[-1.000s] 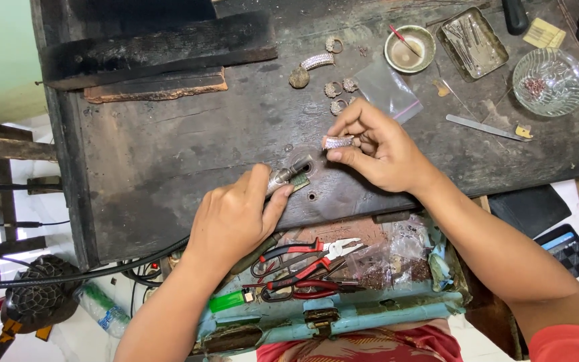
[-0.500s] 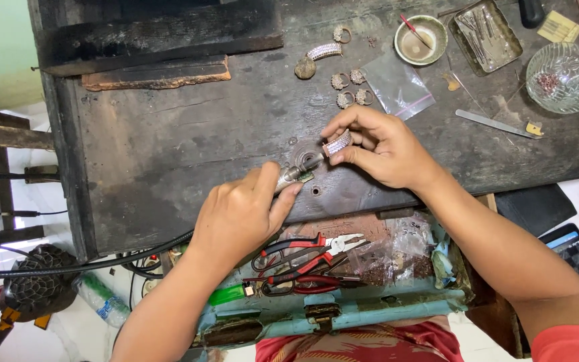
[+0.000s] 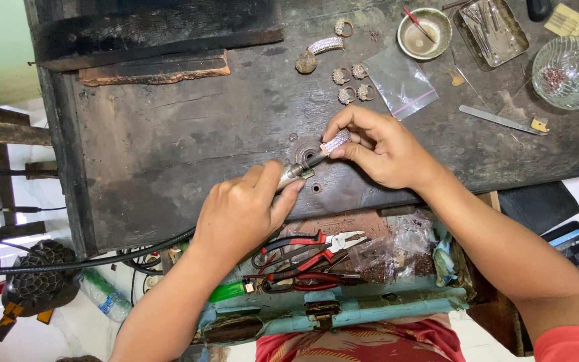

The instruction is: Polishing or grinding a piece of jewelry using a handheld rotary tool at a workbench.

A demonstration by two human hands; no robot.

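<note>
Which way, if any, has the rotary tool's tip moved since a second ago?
Yes: against the bench hole, the rotary tool tip shifted up-right, meeting the jewelled band in the right hand.

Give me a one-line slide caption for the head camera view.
Left hand steers a rotary handpiece against a stone-set ring pinched in the right hand, over a dark wooden workbench.

The person's left hand (image 3: 239, 214) and right hand (image 3: 383, 147) are bare, with no gloves, rings or watch in sight. Both forearms are uncovered. A red sleeve (image 3: 574, 345) shows at the right upper arm, and red patterned cloth (image 3: 363, 345) covers the lap.
</note>
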